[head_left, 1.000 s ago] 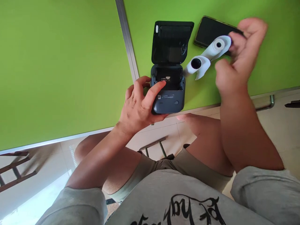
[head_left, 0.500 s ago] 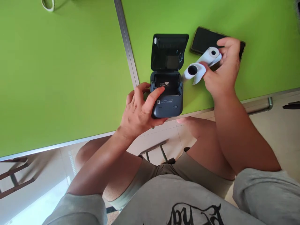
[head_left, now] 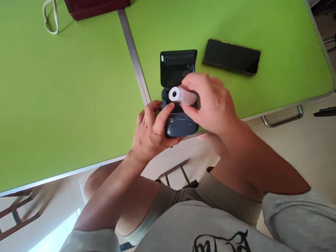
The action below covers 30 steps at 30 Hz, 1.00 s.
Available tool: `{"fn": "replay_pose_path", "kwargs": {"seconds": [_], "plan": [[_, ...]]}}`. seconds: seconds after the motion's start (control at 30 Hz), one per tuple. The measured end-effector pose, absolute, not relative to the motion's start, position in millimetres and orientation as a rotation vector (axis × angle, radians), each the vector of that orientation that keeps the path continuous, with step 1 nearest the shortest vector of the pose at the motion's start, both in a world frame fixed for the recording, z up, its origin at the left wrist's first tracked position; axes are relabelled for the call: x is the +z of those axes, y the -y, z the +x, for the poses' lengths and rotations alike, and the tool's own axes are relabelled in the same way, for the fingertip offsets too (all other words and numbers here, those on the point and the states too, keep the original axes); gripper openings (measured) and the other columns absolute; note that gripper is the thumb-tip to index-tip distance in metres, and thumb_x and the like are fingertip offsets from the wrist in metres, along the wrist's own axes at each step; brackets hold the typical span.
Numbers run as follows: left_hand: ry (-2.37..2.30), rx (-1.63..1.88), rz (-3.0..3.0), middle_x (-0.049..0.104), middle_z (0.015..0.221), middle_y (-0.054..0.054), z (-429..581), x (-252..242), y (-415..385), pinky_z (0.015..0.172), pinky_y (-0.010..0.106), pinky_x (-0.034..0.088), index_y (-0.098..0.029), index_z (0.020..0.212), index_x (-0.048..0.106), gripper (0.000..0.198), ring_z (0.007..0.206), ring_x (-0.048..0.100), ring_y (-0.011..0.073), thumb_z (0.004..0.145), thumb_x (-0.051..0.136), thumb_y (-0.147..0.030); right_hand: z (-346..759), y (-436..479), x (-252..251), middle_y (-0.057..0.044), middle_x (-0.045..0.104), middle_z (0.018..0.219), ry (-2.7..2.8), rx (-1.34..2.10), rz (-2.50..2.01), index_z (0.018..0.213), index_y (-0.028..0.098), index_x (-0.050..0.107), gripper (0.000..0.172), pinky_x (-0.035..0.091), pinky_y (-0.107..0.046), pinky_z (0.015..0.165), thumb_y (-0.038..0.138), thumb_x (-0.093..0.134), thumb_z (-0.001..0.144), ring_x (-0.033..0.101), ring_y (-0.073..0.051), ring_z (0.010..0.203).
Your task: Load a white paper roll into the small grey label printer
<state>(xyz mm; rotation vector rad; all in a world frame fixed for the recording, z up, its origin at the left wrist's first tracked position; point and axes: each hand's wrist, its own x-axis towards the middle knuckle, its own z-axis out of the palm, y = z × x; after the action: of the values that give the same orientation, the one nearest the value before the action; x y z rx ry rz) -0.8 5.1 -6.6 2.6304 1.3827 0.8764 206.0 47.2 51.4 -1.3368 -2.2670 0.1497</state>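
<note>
My left hand [head_left: 151,131] grips a small dark blue-grey label printer [head_left: 181,127] from its left side, the thumb lying at the edge of the paper bay. The printer's black lid [head_left: 177,68] stands raised. Over the bay, my right hand [head_left: 210,101] is closed on a white paper roll [head_left: 187,97], pinched between thumb and fingers. The end of the roll with its dark core hole points left. Most of the bay is covered by the roll and fingers, so I cannot tell how deep the roll sits.
A black phone [head_left: 232,57] lies on the green table [head_left: 78,87], right of the printer. A dark red box-like object [head_left: 96,7] and a white loop strap [head_left: 55,17] are at the back left. A metal strip [head_left: 133,57] crosses the table. The table's front edge runs just below the printer.
My right hand has moved left from beside the phone to over the printer, carrying a paper roll. Two rolls showed earlier; only one shows now. My left hand still holds the printer.
</note>
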Motion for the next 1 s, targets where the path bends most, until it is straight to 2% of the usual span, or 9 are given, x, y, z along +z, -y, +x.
{"fn": "replay_pose_path", "kwargs": {"seconds": [0.2,0.37,0.43,0.6,0.73,0.8,0.87,0.93,1.0], "plan": [[-1.419,0.844,2.619,0.057,0.136,0.023,-0.1,-6.1,-4.9,0.101,0.042,0.051,-0.016,0.155,0.032,0.104,0.123,0.064,0.0361,0.075,0.087,-0.055,202.8,-55.8,57.6,-0.002,0.08,0.105,2.399,0.135,-1.498,0.105,0.023,0.064,0.024,0.044,-0.043,0.087,0.009,0.055,0.089,0.073,-0.025,0.093],[-1.414,0.823,2.611,0.057,0.136,0.024,-0.4,-5.3,-4.7,0.103,0.043,0.05,-0.017,0.155,0.032,0.102,0.125,0.063,0.0364,0.077,0.085,-0.055,202.2,-52.3,57.3,-0.002,0.078,0.118,2.351,0.159,-1.397,0.087,0.022,0.063,0.017,0.041,-0.044,0.09,0.013,0.051,0.097,0.072,-0.023,0.101],[-1.419,0.814,2.592,0.057,0.136,0.024,-0.5,-4.8,-4.0,0.103,0.043,0.05,-0.018,0.155,0.033,0.103,0.125,0.063,0.0365,0.076,0.087,-0.057,206.6,-49.2,58.6,-0.002,0.077,0.113,2.313,0.204,-1.325,0.082,0.023,0.062,0.018,0.042,-0.043,0.09,0.014,0.055,0.096,0.071,-0.023,0.098],[-1.42,0.756,2.542,0.052,0.142,0.02,-0.4,-2.9,-2.0,0.104,0.047,0.048,-0.032,0.149,0.05,0.086,0.127,0.06,0.0361,0.076,0.09,-0.054,217.8,-42.6,64.6,-0.002,0.071,0.089,2.493,0.36,-1.062,0.077,0.023,0.065,0.02,0.043,-0.039,0.074,0.016,0.057,0.094,0.062,-0.019,0.079],[-1.409,0.713,2.539,0.048,0.142,0.019,-1.3,-1.0,-2.2,0.104,0.051,0.049,-0.037,0.143,0.057,0.077,0.128,0.059,0.0368,0.075,0.093,-0.048,217.8,-44.6,71.3,-0.002,0.074,0.087,2.471,0.224,-1.015,0.073,0.024,0.067,0.025,0.045,-0.041,0.075,0.026,0.058,0.096,0.065,-0.019,0.078],[-1.396,0.708,2.556,0.047,0.142,0.02,-1.9,-0.9,-2.7,0.104,0.052,0.049,-0.036,0.141,0.058,0.074,0.129,0.058,0.0378,0.076,0.092,-0.048,216.5,-50.3,74.9,-0.005,0.077,0.095,2.316,0.044,-1.084,0.081,0.024,0.071,0.025,0.048,-0.043,0.081,0.033,0.055,0.098,0.069,-0.022,0.088],[-1.383,0.709,2.562,0.046,0.142,0.021,-2.3,-1.2,-3.1,0.103,0.052,0.05,-0.034,0.139,0.058,0.07,0.129,0.058,0.0385,0.078,0.091,-0.047,215.0,-57.4,76.9,-0.011,0.075,0.121,2.153,-0.069,-1.229,0.105,0.021,0.074,0.026,0.05,-0.044,0.088,0.037,0.055,0.098,0.07,-0.027,0.111],[-1.381,0.715,2.563,0.047,0.141,0.021,-2.3,-1.8,-3.3,0.103,0.052,0.05,-0.033,0.137,0.059,0.069,0.129,0.058,0.039,0.077,0.091,-0.046,213.0,-63.3,77.1,-0.013,0.068,0.14,2.07,-0.04,-1.357,0.132,0.018,0.066,0.043,0.049,-0.046,0.098,0.036,0.057,0.094,0.065,-0.03,0.13],[-1.393,0.717,2.562,0.047,0.141,0.02,-2.1,-2.3,-3.4,0.103,0.052,0.049,-0.033,0.136,0.059,0.07,0.129,0.058,0.0394,0.076,0.092,-0.047,211.1,-65.8,76.8,-0.01,0.07,0.135,2.036,0.088,-1.375,0.142,0.015,0.056,0.053,0.046,-0.049,0.107,0.033,0.058,0.092,0.066,-0.029,0.13]]}}
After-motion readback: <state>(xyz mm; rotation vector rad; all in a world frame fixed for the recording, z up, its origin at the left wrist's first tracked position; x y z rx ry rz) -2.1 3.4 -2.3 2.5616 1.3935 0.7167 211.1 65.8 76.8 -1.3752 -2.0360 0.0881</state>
